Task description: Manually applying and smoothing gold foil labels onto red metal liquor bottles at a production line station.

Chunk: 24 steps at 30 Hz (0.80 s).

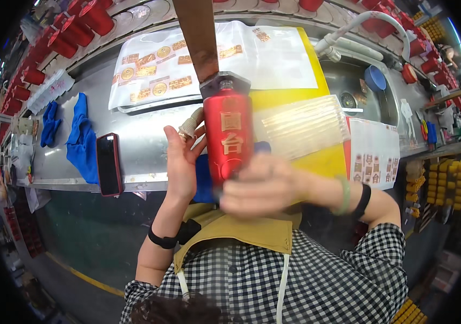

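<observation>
A red bottle (229,135) with gold characters on its side lies in front of me, its neck pointing away at a dark angular fitting (209,85) on the end of a brown bar (198,40). Beside the bottle's left edge is my left hand (181,164), fingers apart, with pale covers on fingertips; some fingers pass close to or behind the bottle. My right hand (265,186) is smeared by motion over the bottle's lower right end, so its grip is unclear. Part of a blue cloth (203,181) shows beneath the bottle.
Sheets of gold decals (160,67) lie behind; a gold-striped sheet (306,127) rests on a yellow board (279,100). A phone (109,164) and blue cloth (82,140) lie left. Right are a sink (343,81), blue bowl (375,79) and white pipe (368,20). Red bottles (95,19) line the back.
</observation>
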Each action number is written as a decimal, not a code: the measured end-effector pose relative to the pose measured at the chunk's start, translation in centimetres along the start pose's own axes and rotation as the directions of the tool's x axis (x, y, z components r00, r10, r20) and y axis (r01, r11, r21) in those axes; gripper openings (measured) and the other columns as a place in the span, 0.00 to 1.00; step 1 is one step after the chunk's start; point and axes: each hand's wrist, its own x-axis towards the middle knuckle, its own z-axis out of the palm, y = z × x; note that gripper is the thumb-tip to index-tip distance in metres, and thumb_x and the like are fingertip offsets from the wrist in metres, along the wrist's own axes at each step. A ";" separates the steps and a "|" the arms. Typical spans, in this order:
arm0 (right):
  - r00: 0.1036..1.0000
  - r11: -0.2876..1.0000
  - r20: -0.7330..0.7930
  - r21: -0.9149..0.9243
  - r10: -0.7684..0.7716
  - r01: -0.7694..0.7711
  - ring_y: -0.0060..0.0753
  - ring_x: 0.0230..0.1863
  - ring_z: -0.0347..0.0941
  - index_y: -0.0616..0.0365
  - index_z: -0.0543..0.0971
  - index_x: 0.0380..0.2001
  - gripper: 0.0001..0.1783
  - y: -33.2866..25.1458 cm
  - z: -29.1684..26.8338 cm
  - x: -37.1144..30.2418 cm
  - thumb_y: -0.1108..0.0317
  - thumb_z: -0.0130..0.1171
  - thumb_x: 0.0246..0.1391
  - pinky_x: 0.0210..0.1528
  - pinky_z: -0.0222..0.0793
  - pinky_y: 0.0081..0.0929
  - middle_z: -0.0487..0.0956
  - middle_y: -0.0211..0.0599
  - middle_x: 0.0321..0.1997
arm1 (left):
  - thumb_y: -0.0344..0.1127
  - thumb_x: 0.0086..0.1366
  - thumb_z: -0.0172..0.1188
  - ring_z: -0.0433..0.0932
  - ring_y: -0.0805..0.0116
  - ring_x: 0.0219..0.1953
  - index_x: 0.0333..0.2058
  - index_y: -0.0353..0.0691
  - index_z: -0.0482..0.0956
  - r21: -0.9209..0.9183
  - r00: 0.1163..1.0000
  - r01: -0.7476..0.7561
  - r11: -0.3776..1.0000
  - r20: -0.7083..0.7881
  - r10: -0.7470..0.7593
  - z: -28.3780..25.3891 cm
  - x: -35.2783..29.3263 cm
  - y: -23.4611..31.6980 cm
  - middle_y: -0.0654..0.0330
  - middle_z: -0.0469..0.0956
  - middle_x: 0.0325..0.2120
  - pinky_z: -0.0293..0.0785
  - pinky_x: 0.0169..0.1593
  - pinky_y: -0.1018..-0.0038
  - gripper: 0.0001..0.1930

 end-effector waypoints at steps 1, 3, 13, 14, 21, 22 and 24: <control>1.000 0.987 0.005 0.158 -0.001 0.001 0.22 0.33 0.68 0.49 0.81 0.35 0.09 -1.3 -0.2 0.1 0.67 0.64 0.47 0.37 0.70 0.21 0.76 0.19 0.40 | 0.63 0.80 0.26 0.71 0.62 0.64 0.68 0.32 0.66 0.015 0.999 -0.021 1.000 0.025 0.020 -0.1 -0.2 0.0 0.53 0.71 0.65 0.65 0.68 0.61 0.40; 0.992 0.972 0.019 0.197 0.126 -0.127 0.27 0.34 0.71 0.52 0.82 0.39 0.13 -1.9 -1.1 -0.2 0.68 0.65 0.47 0.37 0.70 0.26 0.79 0.24 0.40 | 0.62 0.80 0.26 0.70 0.62 0.64 0.68 0.31 0.65 0.095 0.999 -0.033 0.995 0.015 0.031 0.6 -0.5 0.3 0.52 0.71 0.65 0.65 0.69 0.61 0.40; 0.582 0.589 -0.090 0.137 0.808 -0.797 0.33 0.29 0.70 0.59 0.73 0.50 0.21 0.6 -5.5 -2.0 0.72 0.66 0.54 0.36 0.67 0.31 0.70 0.35 0.32 | 0.32 0.62 0.70 0.80 0.65 0.52 0.68 0.30 0.59 0.557 0.978 -0.201 0.806 0.068 0.197 4.8 -1.0 1.3 0.50 0.78 0.52 0.77 0.56 0.68 0.40; 0.540 0.545 -0.080 0.073 0.838 -0.835 0.31 0.27 0.68 0.59 0.74 0.47 0.19 1.2 -6.0 -2.1 0.70 0.68 0.54 0.32 0.66 0.30 0.69 0.34 0.31 | 0.32 0.62 0.71 0.80 0.65 0.51 0.69 0.30 0.58 0.561 0.975 -0.210 0.801 0.066 0.210 4.8 -0.9 1.2 0.50 0.79 0.51 0.77 0.56 0.67 0.41; 0.616 0.613 -0.071 -0.060 0.785 -0.788 0.37 0.27 0.72 0.62 0.78 0.35 0.08 9.1 -6.0 -2.2 0.70 0.66 0.61 0.34 0.68 0.33 0.74 0.41 0.35 | 0.31 0.61 0.70 0.81 0.64 0.50 0.68 0.30 0.57 0.581 0.965 -0.250 0.775 0.079 0.252 4.7 -0.5 1.0 0.50 0.79 0.51 0.78 0.55 0.67 0.41; 0.625 0.622 -0.065 -0.054 0.778 -0.781 0.37 0.27 0.72 0.62 0.78 0.35 0.08 10.1 -5.5 -2.0 0.70 0.66 0.61 0.34 0.68 0.33 0.74 0.41 0.35 | 0.31 0.61 0.71 0.81 0.64 0.50 0.68 0.30 0.57 0.584 0.958 -0.272 0.765 0.092 0.270 4.7 -0.5 1.0 0.50 0.79 0.51 0.78 0.56 0.67 0.41; 0.645 0.643 -0.002 -0.086 0.764 -0.761 0.42 0.31 0.75 0.62 0.79 0.36 0.06 11.9 -4.6 -1.4 0.70 0.64 0.62 0.38 0.71 0.34 0.76 0.42 0.38 | 0.31 0.61 0.72 0.81 0.64 0.50 0.68 0.31 0.57 0.613 0.964 -0.238 0.754 0.052 0.262 4.4 -0.6 0.8 0.50 0.78 0.51 0.78 0.55 0.67 0.42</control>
